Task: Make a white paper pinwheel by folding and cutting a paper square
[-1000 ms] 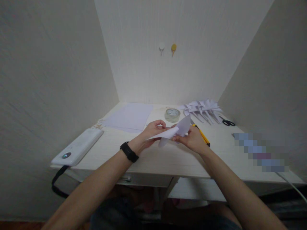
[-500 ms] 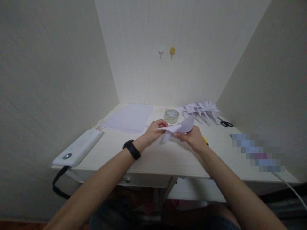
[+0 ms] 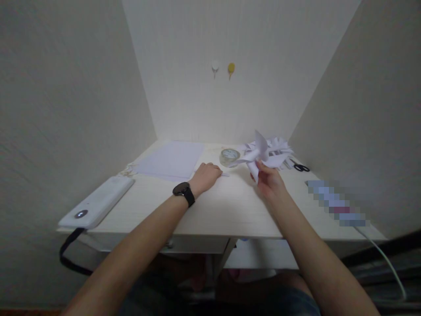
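Observation:
My right hand [image 3: 270, 179] pinches a white paper pinwheel [image 3: 255, 154] by its centre, with its curled blades spread out above the desk. On the desktop, my left hand [image 3: 206, 176] has its fingers curled over a thin white paper stick [image 3: 225, 174], whose end pokes out past the fingertips. Just behind that hand stands a roll of clear tape [image 3: 229, 157]. Beyond the held pinwheel lies a pile of white paper pinwheels [image 3: 279, 145], partly covered by it.
Flat white paper sheets [image 3: 169, 160] lie at the back left. A white power bank [image 3: 98, 202] with a black strap is at the left edge. Black-handled scissors [image 3: 301, 167] lie right of the pile. A blurred-out object [image 3: 335, 204] with a cable is at the right.
Both hands were on the pinwheel. My left hand has let go and come down onto the paper stick, while my right hand has lifted the pinwheel and turned it upright.

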Demonstrator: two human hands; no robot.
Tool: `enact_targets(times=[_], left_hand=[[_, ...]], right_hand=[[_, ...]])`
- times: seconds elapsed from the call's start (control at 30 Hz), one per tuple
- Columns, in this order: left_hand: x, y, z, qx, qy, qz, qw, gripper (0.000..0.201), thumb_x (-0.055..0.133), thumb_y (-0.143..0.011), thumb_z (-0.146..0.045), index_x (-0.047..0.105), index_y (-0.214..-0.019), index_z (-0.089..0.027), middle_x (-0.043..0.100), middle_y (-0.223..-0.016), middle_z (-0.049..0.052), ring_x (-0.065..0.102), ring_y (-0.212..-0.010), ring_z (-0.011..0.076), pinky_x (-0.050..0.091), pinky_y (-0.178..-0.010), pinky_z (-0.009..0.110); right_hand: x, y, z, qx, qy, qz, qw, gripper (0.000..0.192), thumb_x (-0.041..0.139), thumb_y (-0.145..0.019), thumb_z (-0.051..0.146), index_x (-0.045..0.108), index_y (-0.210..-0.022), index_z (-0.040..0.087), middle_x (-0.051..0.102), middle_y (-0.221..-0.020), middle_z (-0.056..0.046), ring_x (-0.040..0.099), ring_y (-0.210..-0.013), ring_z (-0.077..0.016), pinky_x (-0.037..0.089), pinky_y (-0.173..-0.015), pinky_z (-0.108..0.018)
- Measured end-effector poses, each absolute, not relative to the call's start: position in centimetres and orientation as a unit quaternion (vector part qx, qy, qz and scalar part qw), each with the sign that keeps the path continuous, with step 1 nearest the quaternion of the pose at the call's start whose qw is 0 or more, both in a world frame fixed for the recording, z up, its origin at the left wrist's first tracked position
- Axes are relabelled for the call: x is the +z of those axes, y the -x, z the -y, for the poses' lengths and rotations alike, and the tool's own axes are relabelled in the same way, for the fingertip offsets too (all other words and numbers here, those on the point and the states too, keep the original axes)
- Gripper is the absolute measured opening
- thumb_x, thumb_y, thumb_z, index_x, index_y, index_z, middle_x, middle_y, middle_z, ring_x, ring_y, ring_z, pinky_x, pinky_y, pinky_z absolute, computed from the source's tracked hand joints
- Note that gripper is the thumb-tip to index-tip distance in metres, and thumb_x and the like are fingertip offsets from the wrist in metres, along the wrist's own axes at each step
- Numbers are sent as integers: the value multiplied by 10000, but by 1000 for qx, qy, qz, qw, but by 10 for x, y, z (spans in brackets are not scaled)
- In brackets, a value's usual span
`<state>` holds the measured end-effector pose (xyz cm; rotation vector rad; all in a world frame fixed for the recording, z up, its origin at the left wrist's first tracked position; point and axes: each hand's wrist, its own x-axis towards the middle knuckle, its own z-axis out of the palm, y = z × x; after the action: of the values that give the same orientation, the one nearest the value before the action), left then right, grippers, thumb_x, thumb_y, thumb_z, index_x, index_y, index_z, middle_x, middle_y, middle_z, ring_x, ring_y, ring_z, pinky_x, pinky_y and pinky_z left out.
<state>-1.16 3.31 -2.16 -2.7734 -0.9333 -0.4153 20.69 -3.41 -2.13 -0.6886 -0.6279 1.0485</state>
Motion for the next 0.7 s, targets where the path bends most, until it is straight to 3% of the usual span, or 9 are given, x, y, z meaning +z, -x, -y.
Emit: enact_targets(times=[0.2, 0.4, 0.7], left_hand=[[-25, 12, -32, -163, 926, 321, 116, 247, 484, -948, -180, 729, -931, -155, 713, -875, 112, 653, -886, 240, 455, -806, 360], [-23, 14, -25, -301, 890, 340, -34, 282, 513, -922, -153, 727, -1103, -182, 673, -1042, 82, 642, -920, 184, 494, -846, 303], [-7, 5, -8, -375, 845, 287, -251, 329, 562, -884, -144, 691, -1186, -153, 705, -1162, 120, 659, -989, 193, 534, -854, 322]], right_hand=[[-23, -211, 35, 511, 305, 270, 757, 265, 806, -615, 111, 661, -804, 226, 739, -758, 45, 694, -701, -147, 580, -568, -236], [-25, -207, 43, 556, 285, 352, 697, 395, 843, -535, 116, 661, -864, 238, 727, -730, 59, 681, -664, -144, 573, -583, -241], [-28, -204, 51, 549, 316, 458, 624, 407, 833, -496, 183, 676, -867, 245, 751, -836, 3, 703, -866, -229, 575, -818, -388]])
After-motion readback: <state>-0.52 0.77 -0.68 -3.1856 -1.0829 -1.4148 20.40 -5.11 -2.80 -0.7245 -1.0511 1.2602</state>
